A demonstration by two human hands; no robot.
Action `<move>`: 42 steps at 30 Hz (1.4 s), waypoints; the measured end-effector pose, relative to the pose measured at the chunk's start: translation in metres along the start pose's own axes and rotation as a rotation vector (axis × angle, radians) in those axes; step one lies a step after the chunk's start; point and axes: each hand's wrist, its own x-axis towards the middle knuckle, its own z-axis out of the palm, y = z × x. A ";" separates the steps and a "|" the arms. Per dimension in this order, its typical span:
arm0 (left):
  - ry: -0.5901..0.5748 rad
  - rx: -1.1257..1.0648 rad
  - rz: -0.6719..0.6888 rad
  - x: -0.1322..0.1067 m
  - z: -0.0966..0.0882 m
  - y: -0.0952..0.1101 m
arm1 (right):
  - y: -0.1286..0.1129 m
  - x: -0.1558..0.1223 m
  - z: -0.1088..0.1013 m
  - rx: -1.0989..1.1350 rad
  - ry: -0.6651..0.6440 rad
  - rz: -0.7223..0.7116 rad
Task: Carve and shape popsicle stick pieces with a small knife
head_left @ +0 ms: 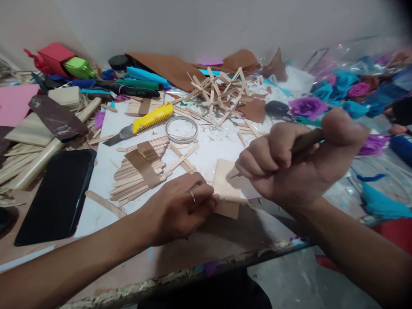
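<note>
My left hand (180, 206), with a ring on one finger, is closed at the near edge of a small pale wooden block (223, 174). Its fingertips pinch the left end of a wooden craft stick (236, 200) lying along that edge. A piece of brown tape (228, 210) shows just below. Raised to the right, my right hand (289, 159) is wrapped round a dark slim-handled tool (307, 140). A thin pointed tip emerges below its fingers, over the block; the exact kind of tool is unclear.
Taped craft sticks (140, 169), a yellow utility knife (152, 118) and a tape ring (182, 129) lie on white paper. A phone (58, 195) lies left. Joined sticks (219, 92) are piled behind; a purple paper flower (308, 103) and blue scraps lie right. The table edge is near.
</note>
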 end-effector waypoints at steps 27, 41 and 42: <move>-0.154 -0.318 -0.341 0.003 -0.006 0.007 | 0.008 -0.012 0.003 0.044 -0.146 0.094; -0.125 -0.144 -0.259 0.007 -0.004 -0.001 | 0.027 -0.005 0.018 -0.090 0.079 -0.158; -0.116 -0.126 -0.241 0.005 -0.003 -0.003 | 0.026 -0.003 0.018 -0.101 0.086 -0.127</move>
